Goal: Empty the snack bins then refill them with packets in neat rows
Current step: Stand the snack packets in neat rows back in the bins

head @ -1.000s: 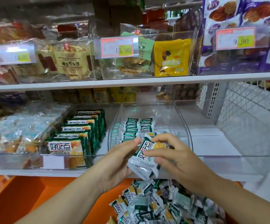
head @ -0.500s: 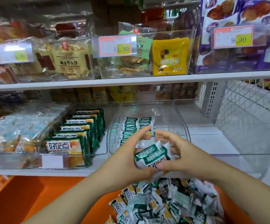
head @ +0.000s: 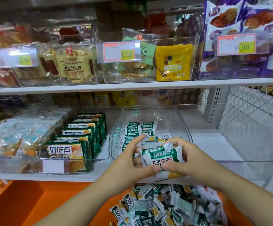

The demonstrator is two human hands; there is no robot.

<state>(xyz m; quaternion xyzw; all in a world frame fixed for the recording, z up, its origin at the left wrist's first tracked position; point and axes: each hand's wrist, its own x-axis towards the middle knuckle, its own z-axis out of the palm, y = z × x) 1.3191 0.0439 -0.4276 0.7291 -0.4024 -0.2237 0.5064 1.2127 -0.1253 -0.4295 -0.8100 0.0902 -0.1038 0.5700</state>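
Observation:
A small stack of green and white snack packets (head: 161,158) is held between both hands in front of the clear middle bin (head: 184,126). My left hand (head: 130,162) pinches its left side with thumb and curled fingers. My right hand (head: 187,159) wraps over its right side. Inside the bin, several matching packets (head: 138,129) stand in two rows at the left. A loose heap of the same packets (head: 168,206) lies below on the orange surface.
A clear bin of larger green packs (head: 81,136) stands left of the middle bin, and a bin of pale blue packets (head: 10,137) further left. An empty clear bin (head: 246,131) is on the right. The upper shelf (head: 132,86) holds bins with price tags.
Both hands have turned the held packets and squared them together, now upright with the printed face toward me. The hands stayed in front of the middle bin.

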